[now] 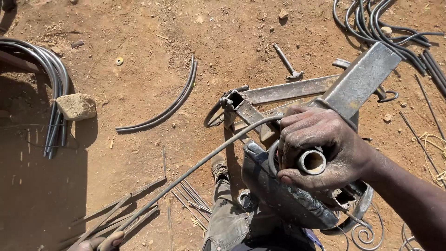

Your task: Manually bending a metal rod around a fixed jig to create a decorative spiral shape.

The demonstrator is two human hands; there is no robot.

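A person's right hand [320,151] is wrapped tight around a short steel pipe [311,161], its open end facing the camera, above a welded steel bending jig [297,139] that stands on bare red earth. The fingers are fully curled on the pipe, with no gap showing. A long thin steel rod [195,169] runs from the jig, just beside that fist, down to the bottom edge of the ground, where the left hand [100,242] grips its far end; only the fingertips show there, closed around the rod.

The rod looks stiff but springy, light for its length and likely to whip or bow if held at one end only; a hold near the jig and one at the far tip, as here, seems the steady way. Its bare metal surface may be slick with dust.

Bent rods [165,109] lie curved near the middle of the ground, a hammer [288,62] rests beyond the jig, a stone [76,106] sits towards the left edge, and straight rod offcuts [134,209] are scattered at the person's feet.
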